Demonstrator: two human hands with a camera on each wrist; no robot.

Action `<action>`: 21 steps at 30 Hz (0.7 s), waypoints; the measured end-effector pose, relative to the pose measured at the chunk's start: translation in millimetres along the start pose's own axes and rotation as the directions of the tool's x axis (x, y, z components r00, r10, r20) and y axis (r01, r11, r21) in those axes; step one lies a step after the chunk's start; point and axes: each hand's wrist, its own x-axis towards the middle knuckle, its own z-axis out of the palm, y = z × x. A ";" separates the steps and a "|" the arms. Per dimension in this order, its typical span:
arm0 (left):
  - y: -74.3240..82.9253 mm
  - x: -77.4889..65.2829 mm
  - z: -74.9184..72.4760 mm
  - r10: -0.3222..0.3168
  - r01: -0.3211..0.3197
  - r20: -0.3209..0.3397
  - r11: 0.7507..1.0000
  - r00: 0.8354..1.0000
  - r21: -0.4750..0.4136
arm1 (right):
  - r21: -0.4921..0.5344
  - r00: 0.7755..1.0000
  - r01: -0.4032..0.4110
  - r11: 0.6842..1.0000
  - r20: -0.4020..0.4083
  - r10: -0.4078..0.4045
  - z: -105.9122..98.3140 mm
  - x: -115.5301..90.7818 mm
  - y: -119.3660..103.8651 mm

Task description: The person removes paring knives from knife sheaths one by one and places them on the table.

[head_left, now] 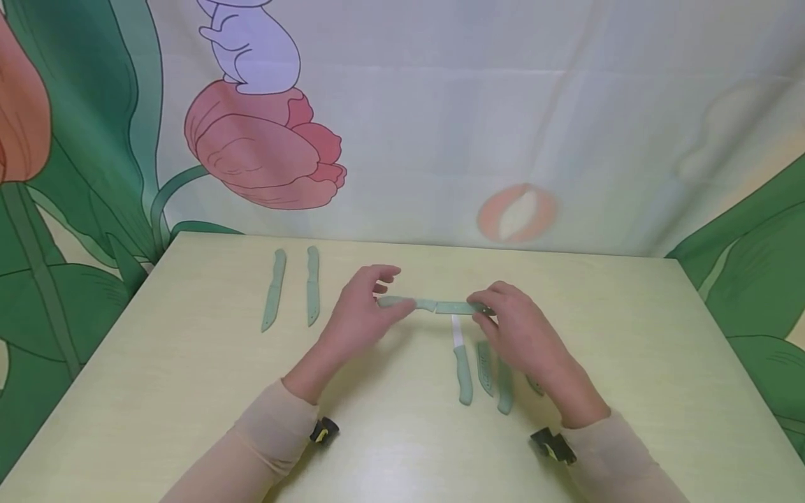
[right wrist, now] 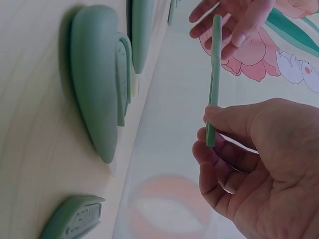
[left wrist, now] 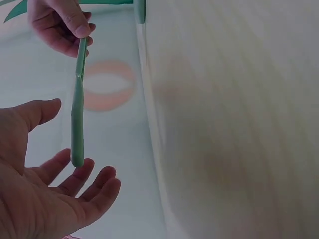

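Note:
A green-handled knife (head_left: 424, 304) in a matching green sheath (head_left: 451, 307) is held level above the table. My right hand (head_left: 525, 332) pinches the sheath end between thumb and fingers, plain in the right wrist view. Around the handle's free end, my left hand (head_left: 360, 307) is spread; in the left wrist view its thumb stands apart from the handle (left wrist: 77, 124), and the fingers are close by it. Below the right hand lie a knife with a bare white blade (head_left: 463, 377), a loose sheath (head_left: 484, 367), another green knife handle (head_left: 505, 388) and a partly hidden sheath (head_left: 534, 385).
Two sheathed green knives (head_left: 273, 290) lie side by side at the table's back left. Behind the pale wooden table (head_left: 189, 419) hangs a printed curtain (head_left: 409, 126) with flowers and a rabbit. Each sleeve has a small black device near the wrist.

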 end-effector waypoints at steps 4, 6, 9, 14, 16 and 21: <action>3.3 -1.6 1.9 0.132 -0.132 0.013 0.969 0.991 0.209 | -0.003 1.000 -0.001 1.000 0.002 0.001 0.0 -0.1 -1.0; 5.2 -2.5 3.5 0.196 -0.194 0.024 0.930 0.980 0.312 | -0.004 1.000 -0.004 1.000 0.004 0.004 0.0 -0.2 -1.5; 9.6 -4.5 5.9 0.267 -0.262 0.050 0.865 0.962 0.427 | -0.010 1.000 -0.009 1.000 0.005 0.009 -0.1 -0.3 -2.6; 14.7 -7.0 10.0 0.315 -0.312 0.096 0.766 0.944 0.562 | -0.016 1.000 -0.012 1.000 0.007 0.013 0.0 -0.9 -6.3; 15.9 -7.8 11.4 0.319 -0.319 0.110 0.735 0.941 0.598 | -0.014 1.000 -0.012 1.000 0.009 0.012 0.6 -1.1 -8.0; 17.4 -9.9 13.9 0.321 -0.332 0.137 0.696 0.937 0.637 | -0.011 1.000 -0.003 1.000 0.016 0.003 2.8 -1.8 -11.9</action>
